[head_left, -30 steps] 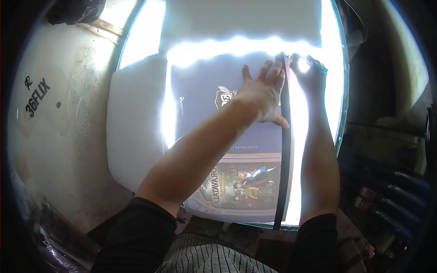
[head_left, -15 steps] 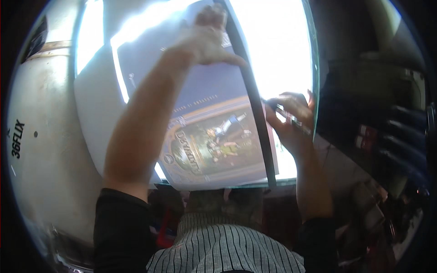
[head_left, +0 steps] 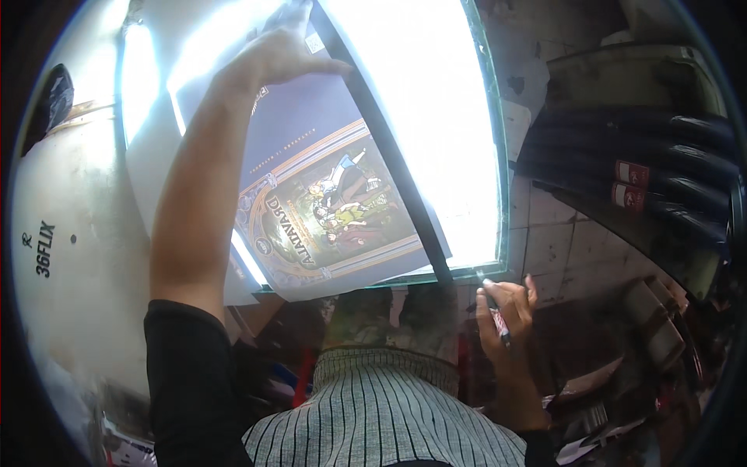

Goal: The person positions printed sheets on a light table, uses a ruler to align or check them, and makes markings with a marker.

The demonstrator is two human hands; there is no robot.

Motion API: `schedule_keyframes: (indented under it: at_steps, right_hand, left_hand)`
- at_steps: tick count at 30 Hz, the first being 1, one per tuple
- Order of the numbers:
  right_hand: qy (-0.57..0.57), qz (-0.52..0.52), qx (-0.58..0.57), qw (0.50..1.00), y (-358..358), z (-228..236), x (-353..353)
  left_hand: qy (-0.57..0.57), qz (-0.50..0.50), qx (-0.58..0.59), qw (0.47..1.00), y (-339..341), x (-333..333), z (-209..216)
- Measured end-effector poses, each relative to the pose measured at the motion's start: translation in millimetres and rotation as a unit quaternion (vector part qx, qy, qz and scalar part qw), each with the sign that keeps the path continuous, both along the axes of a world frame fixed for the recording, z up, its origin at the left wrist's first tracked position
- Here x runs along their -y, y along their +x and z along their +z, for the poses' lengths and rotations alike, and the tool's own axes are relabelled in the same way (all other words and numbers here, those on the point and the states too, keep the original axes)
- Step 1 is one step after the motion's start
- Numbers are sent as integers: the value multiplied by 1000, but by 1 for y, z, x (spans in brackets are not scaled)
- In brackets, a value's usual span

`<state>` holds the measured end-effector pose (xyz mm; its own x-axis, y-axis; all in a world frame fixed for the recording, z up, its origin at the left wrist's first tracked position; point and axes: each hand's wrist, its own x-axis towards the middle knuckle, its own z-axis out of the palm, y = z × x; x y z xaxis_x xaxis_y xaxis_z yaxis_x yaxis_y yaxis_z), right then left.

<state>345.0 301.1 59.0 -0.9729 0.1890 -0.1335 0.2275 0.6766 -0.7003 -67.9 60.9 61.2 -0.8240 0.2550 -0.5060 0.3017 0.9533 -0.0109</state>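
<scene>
A large printed sheet, blue with a framed cartoon picture, lies over a brightly lit glass-edged panel. Along its right side runs a long dark straightedge, slanting from the top toward the panel's near edge. My left hand lies spread across the upper part of the sheet, its thumb reaching onto the straightedge; glare blurs its far fingers. Off the panel's near right corner, my right hand grips a slim utility knife with a red and white label, its bright tip pointing at the glass edge.
A pale board with dark lettering stands at the left. Dark rolls with red labels lie at the right, above a tiled floor. Boxes are piled at the lower right.
My right hand has come toward me with the utility knife, from beside the straightedge to past the panel's near edge. The panel and sheet appear shifted left as the view turned.
</scene>
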Motion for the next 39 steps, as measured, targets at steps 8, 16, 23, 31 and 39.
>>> schedule_keyframes:
  at_steps: [8,16,23,31,39]
  right_hand:
    - [95,-12,-62,993,-4,-47,35]
    - [-32,-162,0,986,-4,-54,-5]
    - [-79,-129,42,988,15,-65,-56]
    - [-160,-116,84,977,23,-54,-58]
    - [-32,55,-3,998,20,-45,-32]
  left_hand:
    - [128,152,-238,951,179,20,-60]
    - [113,3,-198,974,203,15,-58]
    - [167,-315,-70,932,159,24,-51]
    - [91,-8,-235,968,130,47,-56]
    - [184,-43,-250,949,98,72,-63]
